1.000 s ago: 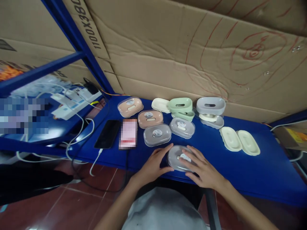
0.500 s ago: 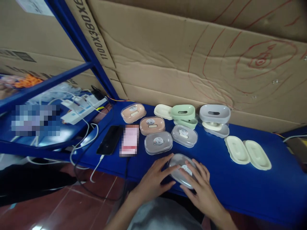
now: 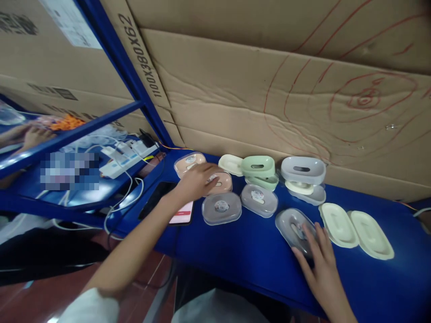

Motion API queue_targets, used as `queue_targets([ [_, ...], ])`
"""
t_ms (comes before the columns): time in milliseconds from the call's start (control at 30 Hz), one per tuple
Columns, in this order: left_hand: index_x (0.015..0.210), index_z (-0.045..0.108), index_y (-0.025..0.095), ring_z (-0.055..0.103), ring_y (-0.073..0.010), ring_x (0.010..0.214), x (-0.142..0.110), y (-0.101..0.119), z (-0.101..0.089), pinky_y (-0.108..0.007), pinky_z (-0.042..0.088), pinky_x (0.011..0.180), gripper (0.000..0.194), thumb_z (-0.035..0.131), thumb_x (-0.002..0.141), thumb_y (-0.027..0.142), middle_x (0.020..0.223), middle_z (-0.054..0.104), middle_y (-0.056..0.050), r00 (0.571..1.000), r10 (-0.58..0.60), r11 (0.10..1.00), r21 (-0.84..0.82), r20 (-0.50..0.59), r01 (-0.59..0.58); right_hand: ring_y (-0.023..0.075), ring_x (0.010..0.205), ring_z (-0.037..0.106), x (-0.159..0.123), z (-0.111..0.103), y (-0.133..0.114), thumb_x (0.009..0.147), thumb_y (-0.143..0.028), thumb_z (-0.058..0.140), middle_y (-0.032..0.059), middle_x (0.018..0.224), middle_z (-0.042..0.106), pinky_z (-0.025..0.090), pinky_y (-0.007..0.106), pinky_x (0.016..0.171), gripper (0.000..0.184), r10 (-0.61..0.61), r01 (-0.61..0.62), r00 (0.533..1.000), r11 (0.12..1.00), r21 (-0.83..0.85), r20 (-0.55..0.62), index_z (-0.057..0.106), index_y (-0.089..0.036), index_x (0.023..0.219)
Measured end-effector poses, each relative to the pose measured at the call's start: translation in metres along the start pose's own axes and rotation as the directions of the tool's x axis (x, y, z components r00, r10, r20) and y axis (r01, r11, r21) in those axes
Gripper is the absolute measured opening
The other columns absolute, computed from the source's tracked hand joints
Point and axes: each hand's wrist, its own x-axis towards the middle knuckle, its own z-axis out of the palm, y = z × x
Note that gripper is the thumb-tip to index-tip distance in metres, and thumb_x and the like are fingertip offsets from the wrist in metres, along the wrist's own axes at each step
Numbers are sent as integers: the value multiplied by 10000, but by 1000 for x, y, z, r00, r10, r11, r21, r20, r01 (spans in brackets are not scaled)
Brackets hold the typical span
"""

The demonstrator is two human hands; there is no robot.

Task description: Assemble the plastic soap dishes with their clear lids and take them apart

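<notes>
Near the table's front edge, my right hand (image 3: 319,258) rests on a grey soap box (image 3: 292,220) with a clear lid and a round sticker, fingers over its right side and thumb at its near edge. Farther left, my left hand (image 3: 198,181) reaches over a pink soap box (image 3: 225,183), its slightly bent fingers on or just above the lid. A second pink soap box (image 3: 183,166) lies behind that hand. Grey lidded soap boxes, one at the left (image 3: 215,215) and one at the right (image 3: 266,206), lie in front of the pink ones.
Behind stand a green soap dish (image 3: 266,163) and a grey soap dish (image 3: 303,163), stacked on other parts. Cream trays (image 3: 340,224) lie at the right. A phone (image 3: 182,217) lies under my left forearm. A power strip (image 3: 117,163) and another person's hands (image 3: 37,137) are at the left.
My right hand has moved right with the grey soap box. My left hand has left that box and reached forward and left to the pink soap box.
</notes>
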Motion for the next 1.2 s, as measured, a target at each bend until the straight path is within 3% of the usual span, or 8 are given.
queue_targets([
  [133,1446,624,219,677,-319,1288,68,-5,19,-440,499,1090,460,670,1003,334,1420,703,-129,982,-20,997,81,188,5,460,1632,238,11,13,-28,1077,-490,533,101,1790,234,341,788,1199,630,34,-28,996,998,63,-85,359,-368,1670],
  [267,1510,576,222,684,-352,1276,102,2,47,-438,514,1041,649,786,921,395,1424,703,-150,963,-1,995,99,270,-27,439,1598,328,-1,25,-36,1080,-441,550,101,1750,327,293,788,1220,548,-26,32,993,999,44,-112,455,-363,1613],
  [500,1108,778,210,730,-277,1129,114,-8,58,-371,502,994,191,630,1025,297,1185,773,-109,958,75,992,75,276,-99,397,1583,373,-9,25,-25,1087,-354,553,120,1700,412,282,727,1254,488,-129,127,989,992,-22,-79,511,-300,1571],
  [600,1072,771,206,734,-253,1064,110,-12,54,-354,500,957,217,564,1058,272,1126,777,-100,966,91,993,55,240,-108,354,1568,412,32,2,-28,1081,-300,569,112,1659,485,354,625,1248,509,-309,307,950,950,-61,-40,495,-286,1585],
  [733,1098,725,185,732,-247,997,106,-14,44,-342,507,881,200,540,1071,257,1111,774,-108,982,89,995,20,165,-94,289,1484,528,127,-14,-42,1097,-245,534,91,1587,585,417,517,1225,470,-509,510,860,856,-92,28,513,-250,1567],
  [933,1120,669,179,705,-239,997,85,-4,15,-354,514,886,213,478,1107,271,1116,735,-100,987,145,989,-34,71,-143,302,1223,691,234,28,-70,1163,-358,359,212,1301,742,489,504,1114,486,-503,494,864,857,-147,-26,570,-75,1497],
  [1067,1091,669,168,690,-267,1002,39,26,-12,-419,530,909,239,461,1120,283,1075,721,-107,988,154,988,-29,23,-153,284,1079,724,231,27,-80,1142,-378,439,149,1150,784,554,440,984,403,-473,464,878,879,-110,-69,649,-157,1405],
  [1200,1164,695,225,694,-255,1121,-40,88,-10,-455,549,1042,170,548,1084,195,1161,750,-59,947,303,950,-48,-104,-309,278,1136,709,162,-11,-81,1066,-335,637,88,1256,762,537,440,992,342,-434,443,890,895,44,-144,636,-261,1399],
])
